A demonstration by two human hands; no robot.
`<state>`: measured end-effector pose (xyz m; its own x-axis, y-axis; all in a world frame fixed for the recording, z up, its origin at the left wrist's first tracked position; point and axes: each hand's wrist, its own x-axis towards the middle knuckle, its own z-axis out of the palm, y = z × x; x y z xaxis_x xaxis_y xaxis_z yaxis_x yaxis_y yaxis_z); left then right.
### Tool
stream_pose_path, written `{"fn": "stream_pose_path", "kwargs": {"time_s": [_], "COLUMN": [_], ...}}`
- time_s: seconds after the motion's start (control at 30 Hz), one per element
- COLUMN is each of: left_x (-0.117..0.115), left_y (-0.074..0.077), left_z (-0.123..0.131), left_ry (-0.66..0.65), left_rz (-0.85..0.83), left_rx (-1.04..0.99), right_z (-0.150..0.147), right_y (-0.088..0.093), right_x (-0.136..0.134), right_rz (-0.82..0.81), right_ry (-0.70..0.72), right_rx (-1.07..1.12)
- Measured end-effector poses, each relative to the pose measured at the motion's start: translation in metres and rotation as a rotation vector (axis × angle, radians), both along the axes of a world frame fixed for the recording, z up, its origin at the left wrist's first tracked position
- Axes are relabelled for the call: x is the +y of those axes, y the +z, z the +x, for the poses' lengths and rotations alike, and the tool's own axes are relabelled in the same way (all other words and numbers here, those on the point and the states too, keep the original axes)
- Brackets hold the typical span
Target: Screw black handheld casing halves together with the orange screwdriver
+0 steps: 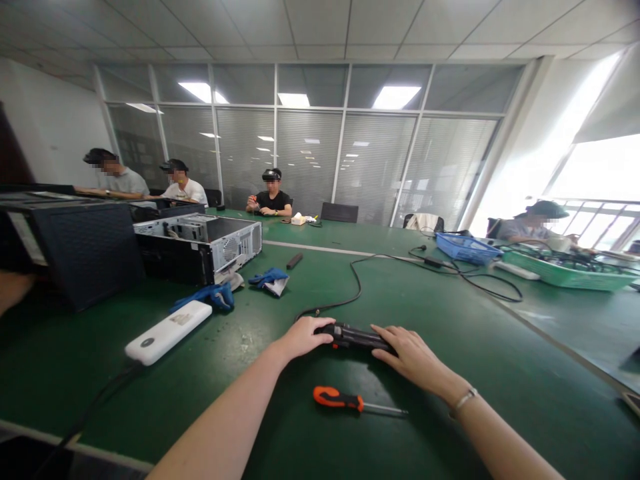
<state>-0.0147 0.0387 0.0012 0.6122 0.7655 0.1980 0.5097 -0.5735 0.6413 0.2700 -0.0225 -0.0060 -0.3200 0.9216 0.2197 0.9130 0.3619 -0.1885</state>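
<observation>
A long black corded tool (pixel 361 337) with a small red-orange part lies across the green table in front of me. My left hand (pixel 306 337) holds its left end between thumb and fingers. My right hand (pixel 414 360) wraps thumb and fingers around its right end, hiding that tip. A bracelet sits on my right wrist. On the near side of the tool lies a screwdriver (pixel 357 401) with an orange and black handle, its shaft pointing right; neither hand touches it. The black cord (pixel 357 283) runs from beside my left hand toward the back right.
At left stand a black computer case (pixel 95 247) and an opened case (pixel 200 247). Near them lie a white power strip (pixel 170 331), blue gloves (pixel 270 280) and a dark bar (pixel 295 261). Blue (pixel 465 248) and green (pixel 575 273) baskets stand right. Several people sit around the table.
</observation>
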Motion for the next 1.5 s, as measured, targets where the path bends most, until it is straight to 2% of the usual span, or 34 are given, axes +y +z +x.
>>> {"fn": "stream_pose_path", "kwargs": {"time_s": [0.1,0.2,0.27,0.3,0.4,0.5,0.6,0.67,0.73,0.8,0.87,0.97,1.03,1.13,1.4,1.5], "left_x": [0.000,0.000,0.001,0.002,0.002,0.002,0.001,0.000,-0.001,-0.001,0.000,0.000,0.001,0.000,0.001,0.001], "left_y": [0.000,-0.002,-0.004,-0.005,-0.007,-0.008,-0.007,-0.006,-0.005,-0.004,-0.004,-0.005,-0.006,-0.006,-0.006,-0.007], "left_z": [0.002,0.002,0.001,0.001,0.000,-0.001,-0.001,-0.001,-0.001,-0.001,-0.002,-0.001,-0.001,-0.001,0.000,0.000], "left_ry": [0.017,0.008,0.006,0.002,-0.014,-0.016,-0.033,-0.035,-0.020,-0.009,-0.009,-0.010,-0.003,-0.003,-0.007,0.002], "left_rz": [-0.005,-0.003,-0.004,-0.005,0.004,0.013,0.011,0.010,0.009,0.009,0.016,0.033,0.041,0.038,0.069,0.080], "left_rx": [-0.009,-0.028,-0.039,-0.046,-0.063,-0.069,-0.083,-0.077,-0.058,-0.041,-0.037,-0.035,-0.028,-0.024,-0.006,0.004], "right_z": [-0.007,-0.028,-0.051,-0.063,-0.093,-0.104,-0.097,-0.087,-0.078,-0.072,-0.069,-0.072,-0.076,-0.081,-0.089,-0.090], "right_y": [0.001,0.010,0.017,0.020,0.028,0.040,0.064,0.079,0.084,0.077,0.060,0.036,0.027,0.025,0.034,0.036], "right_x": [-0.002,-0.012,-0.024,-0.032,-0.054,-0.062,-0.054,-0.043,-0.033,-0.026,-0.021,-0.017,-0.015,-0.014,-0.024,-0.026], "right_rz": [0.121,0.239,0.171,0.071,-0.175,-0.210,-0.117,0.063,0.308,0.519,0.627,0.655,0.633,0.595,0.545,0.531], "right_ry": [-0.017,0.002,0.088,0.162,0.337,0.395,0.374,0.264,0.113,-0.026,-0.092,-0.047,0.013,0.072,0.230,0.241], "right_rx": [0.025,0.157,0.256,0.266,0.158,0.058,0.175,0.414,0.655,0.771,0.736,0.641,0.616,0.560,0.406,0.365]}}
